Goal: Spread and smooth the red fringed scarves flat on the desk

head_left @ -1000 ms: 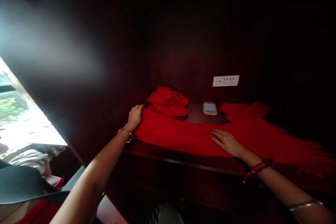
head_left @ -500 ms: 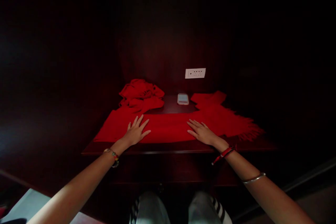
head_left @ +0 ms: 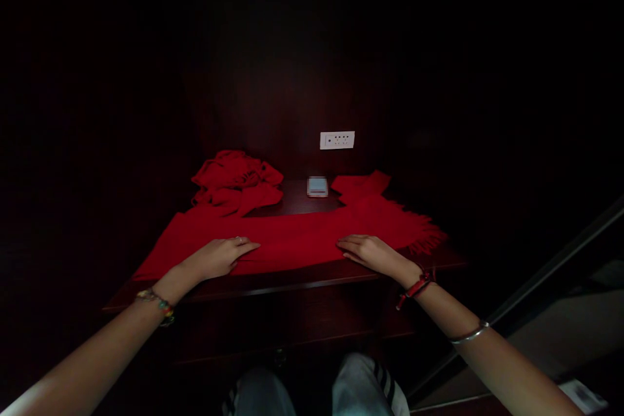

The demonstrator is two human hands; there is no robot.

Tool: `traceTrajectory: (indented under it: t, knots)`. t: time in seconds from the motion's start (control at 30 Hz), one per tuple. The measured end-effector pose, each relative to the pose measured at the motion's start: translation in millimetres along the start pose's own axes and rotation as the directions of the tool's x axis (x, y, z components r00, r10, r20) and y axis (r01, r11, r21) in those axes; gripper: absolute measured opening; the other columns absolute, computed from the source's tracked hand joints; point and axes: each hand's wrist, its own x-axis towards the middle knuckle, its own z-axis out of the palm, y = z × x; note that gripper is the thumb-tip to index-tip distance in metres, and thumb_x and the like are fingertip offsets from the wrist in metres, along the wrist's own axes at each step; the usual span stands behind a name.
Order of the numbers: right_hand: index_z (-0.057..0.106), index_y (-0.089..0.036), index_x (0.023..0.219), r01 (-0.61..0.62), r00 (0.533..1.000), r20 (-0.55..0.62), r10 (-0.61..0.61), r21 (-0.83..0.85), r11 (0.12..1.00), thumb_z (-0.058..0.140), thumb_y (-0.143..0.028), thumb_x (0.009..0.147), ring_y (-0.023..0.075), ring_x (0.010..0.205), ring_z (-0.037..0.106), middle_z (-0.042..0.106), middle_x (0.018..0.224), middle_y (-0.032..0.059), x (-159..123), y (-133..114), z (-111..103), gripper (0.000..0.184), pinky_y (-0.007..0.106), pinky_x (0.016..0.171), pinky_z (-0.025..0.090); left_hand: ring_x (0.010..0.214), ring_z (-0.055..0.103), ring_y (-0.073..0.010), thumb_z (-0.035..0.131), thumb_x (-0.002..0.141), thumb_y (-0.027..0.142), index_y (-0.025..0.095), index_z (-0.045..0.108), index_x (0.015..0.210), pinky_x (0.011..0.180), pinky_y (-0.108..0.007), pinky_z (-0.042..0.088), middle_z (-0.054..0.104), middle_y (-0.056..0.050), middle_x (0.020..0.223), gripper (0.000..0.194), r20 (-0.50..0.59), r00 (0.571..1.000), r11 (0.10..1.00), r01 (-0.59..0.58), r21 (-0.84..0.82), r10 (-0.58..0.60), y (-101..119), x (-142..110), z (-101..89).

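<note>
A long red scarf (head_left: 292, 240) lies spread along the front of a dark wooden desk (head_left: 273, 287), its fringed end (head_left: 424, 237) at the right. My left hand (head_left: 219, 257) rests on the scarf's near edge, fingers together and pointing right, a ring on one finger. My right hand (head_left: 370, 252) lies on the same near edge further right, fingers stretched out and pointing left. Both hands hold nothing that I can see.
A crumpled red cloth (head_left: 236, 182) sits at the desk's back left. A folded red piece (head_left: 361, 183) lies at the back right. A small pale object (head_left: 317, 186) sits between them. A white socket plate (head_left: 337, 140) is on the dark wall behind.
The view swung away from the bright window at left. My left hand came from the scarf's far left corner to its near edge; both hands slid back toward me.
</note>
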Motion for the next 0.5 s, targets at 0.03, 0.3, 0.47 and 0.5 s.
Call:
traceTrajectory:
  t: [0.03, 0.3, 0.47, 0.5]
  knots:
    - [0.052, -0.018, 0.111, 0.013, 1.000, 0.019, -0.012, -0.025, 1.000, 0.037, -0.027, 0.086, 0.0182, 0.097, 0.054, 0.059, 0.105, 0.0083, 2.8, -1.7, -3.1, 0.030, 0.031, 0.084, 0.042, 0.099, 0.053, -0.0184, 0.039, 0.077, 0.016, 0.030, 0.043, 0.121, 0.083, -0.028, 0.041, 0.053, -0.003, 0.115, 0.046, -0.005, 1.000, 0.999, 0.027, 0.031, -0.027, -1.4, 3.0, -2.0]
    - [0.053, -0.015, 0.107, -0.057, 0.995, 0.064, 0.070, -0.190, 0.980, 0.042, -0.024, 0.083, 0.0193, 0.084, 0.058, 0.063, 0.092, 0.0107, 31.0, -12.6, -8.2, 0.027, 0.028, 0.075, 0.042, 0.096, 0.051, -0.0153, 0.032, 0.083, 0.021, 0.019, 0.056, 0.103, 0.088, -0.026, 0.035, 0.058, -0.004, 0.104, 0.031, -0.118, 0.986, 0.993, 0.117, -0.003, -0.117, -21.3, 28.7, -46.6]
    - [0.053, -0.015, 0.104, -0.281, 0.959, -0.086, 0.270, -0.168, 0.945, 0.035, -0.018, 0.085, 0.0180, 0.082, 0.059, 0.064, 0.093, 0.0096, 41.1, 6.0, -5.6, 0.027, 0.025, 0.071, 0.043, 0.097, 0.050, -0.0178, 0.033, 0.081, 0.017, 0.020, 0.053, 0.106, 0.086, -0.028, 0.037, 0.056, -0.005, 0.106, 0.032, -0.143, 0.973, 0.972, 0.200, 0.119, -0.183, -21.0, 30.9, -71.0]
    - [0.052, -0.016, 0.106, -0.311, 0.946, -0.138, 0.293, -0.141, 0.940, 0.033, -0.019, 0.086, 0.0179, 0.084, 0.059, 0.063, 0.096, 0.0094, 41.9, 10.1, -6.3, 0.028, 0.025, 0.072, 0.043, 0.097, 0.050, -0.0186, 0.032, 0.081, 0.015, 0.020, 0.052, 0.107, 0.085, -0.028, 0.037, 0.055, -0.006, 0.108, 0.033, -0.170, 0.964, 0.961, 0.232, 0.149, -0.207, -19.6, 29.4, -72.8]
